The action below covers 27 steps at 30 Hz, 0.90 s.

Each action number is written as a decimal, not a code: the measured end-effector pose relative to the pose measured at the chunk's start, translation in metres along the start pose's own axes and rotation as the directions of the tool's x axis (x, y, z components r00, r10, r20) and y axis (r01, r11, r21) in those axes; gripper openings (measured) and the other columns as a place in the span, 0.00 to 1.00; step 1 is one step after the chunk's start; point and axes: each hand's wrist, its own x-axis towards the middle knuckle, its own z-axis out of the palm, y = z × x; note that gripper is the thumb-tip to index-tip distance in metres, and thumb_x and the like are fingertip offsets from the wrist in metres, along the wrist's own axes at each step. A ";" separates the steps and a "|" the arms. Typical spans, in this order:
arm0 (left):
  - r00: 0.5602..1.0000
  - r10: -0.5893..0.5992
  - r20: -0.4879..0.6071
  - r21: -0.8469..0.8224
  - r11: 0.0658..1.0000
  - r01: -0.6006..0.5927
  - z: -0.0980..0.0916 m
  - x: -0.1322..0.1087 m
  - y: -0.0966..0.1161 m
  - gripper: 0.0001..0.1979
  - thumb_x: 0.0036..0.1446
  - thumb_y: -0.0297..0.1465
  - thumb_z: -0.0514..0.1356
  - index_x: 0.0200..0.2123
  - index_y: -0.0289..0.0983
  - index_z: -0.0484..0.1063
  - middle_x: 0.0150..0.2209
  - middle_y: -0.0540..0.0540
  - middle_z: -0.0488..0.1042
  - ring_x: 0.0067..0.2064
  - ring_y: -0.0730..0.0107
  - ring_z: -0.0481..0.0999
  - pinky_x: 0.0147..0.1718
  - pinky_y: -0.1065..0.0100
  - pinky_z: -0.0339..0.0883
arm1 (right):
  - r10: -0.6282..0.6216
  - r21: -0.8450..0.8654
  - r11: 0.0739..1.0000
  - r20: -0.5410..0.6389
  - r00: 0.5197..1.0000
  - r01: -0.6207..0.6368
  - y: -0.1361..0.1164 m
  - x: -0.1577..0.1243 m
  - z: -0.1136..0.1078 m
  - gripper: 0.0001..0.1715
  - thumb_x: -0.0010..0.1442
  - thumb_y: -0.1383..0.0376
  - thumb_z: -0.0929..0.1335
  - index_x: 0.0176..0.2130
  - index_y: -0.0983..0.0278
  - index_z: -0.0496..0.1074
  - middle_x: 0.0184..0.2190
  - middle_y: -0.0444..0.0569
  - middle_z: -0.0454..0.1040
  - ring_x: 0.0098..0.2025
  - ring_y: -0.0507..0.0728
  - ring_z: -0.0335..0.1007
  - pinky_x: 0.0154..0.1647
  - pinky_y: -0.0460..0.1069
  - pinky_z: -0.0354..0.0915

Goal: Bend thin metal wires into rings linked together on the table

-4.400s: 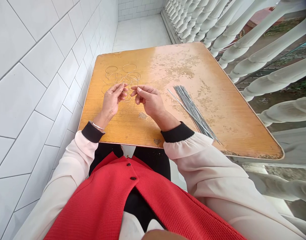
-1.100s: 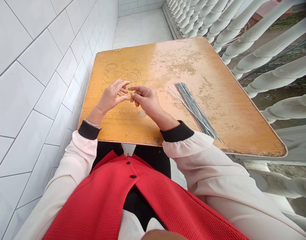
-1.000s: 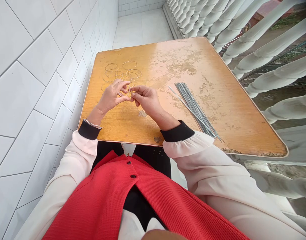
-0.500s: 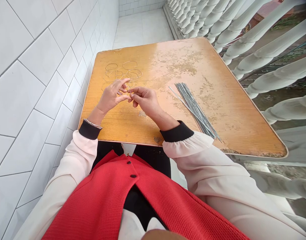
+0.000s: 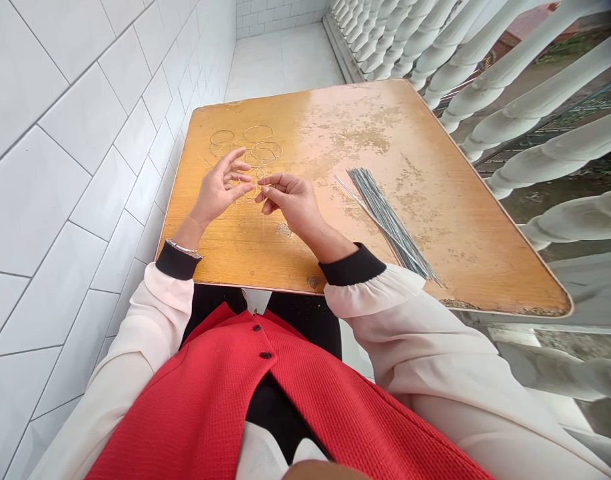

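Over the left part of the table, my left hand [image 5: 220, 185] and my right hand [image 5: 288, 199] meet with fingertips close together. Between them is a thin wire [image 5: 264, 220], bent into a curve, its ends showing faintly below the fingers. My right thumb and forefinger pinch it. The left thumb and a finger close on its other side, while the upper left fingers are spread. Just beyond the hands lie several wire rings [image 5: 265, 152], partly hidden by my left hand. To the right rests a bundle of straight grey wires [image 5: 388, 217], with one wire angled off its side.
The worn wooden table [image 5: 465, 253] has peeling patches and a chipped front edge. A white tiled wall [image 5: 85, 160] runs close along the left. A white balustrade [image 5: 515, 147] stands along the right side.
The fingers of my left hand have shifted slightly and its upper fingers opened a little. The wire's ends now show below the hands. The rings and the bundle have stayed in place.
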 end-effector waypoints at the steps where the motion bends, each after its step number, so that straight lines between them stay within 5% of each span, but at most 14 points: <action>1: 1.000 -0.024 -0.003 -0.023 0.999 0.024 -0.001 0.000 0.001 0.28 0.59 0.36 0.66 0.61 0.43 0.65 0.50 0.41 0.78 0.46 0.67 0.81 0.39 0.66 0.77 | 0.009 0.012 1.000 0.002 1.000 -0.009 0.000 0.000 0.000 0.13 0.57 0.59 0.76 0.35 0.63 0.72 0.25 0.43 0.76 0.20 0.46 0.67 0.22 0.44 0.67; 9: 0.969 -0.236 -0.074 -0.068 0.971 0.231 0.002 0.000 0.017 0.12 0.62 0.28 0.62 0.50 0.37 0.74 0.43 0.44 0.82 0.40 0.74 0.83 0.38 0.72 0.76 | 0.049 0.029 0.998 0.025 0.998 -0.050 -0.003 -0.001 -0.002 0.10 0.56 0.64 0.76 0.35 0.64 0.73 0.27 0.44 0.77 0.21 0.46 0.68 0.24 0.44 0.67; 15: 0.970 -0.214 -0.119 -0.066 0.976 0.207 0.006 0.000 0.016 0.11 0.62 0.27 0.62 0.48 0.38 0.75 0.42 0.45 0.82 0.41 0.73 0.83 0.40 0.71 0.76 | 0.017 -0.010 1.000 -0.023 1.000 -0.017 -0.002 0.001 -0.002 0.06 0.54 0.68 0.75 0.32 0.64 0.75 0.27 0.43 0.75 0.21 0.45 0.64 0.22 0.43 0.62; 27: 0.972 -0.201 -0.119 -0.044 0.979 0.197 0.015 0.000 0.010 0.13 0.62 0.27 0.62 0.50 0.38 0.74 0.41 0.46 0.82 0.41 0.73 0.84 0.37 0.72 0.76 | -0.006 0.014 1.000 -0.049 0.999 0.006 -0.004 0.000 0.000 0.13 0.54 0.57 0.77 0.31 0.63 0.77 0.27 0.44 0.74 0.23 0.46 0.65 0.25 0.44 0.65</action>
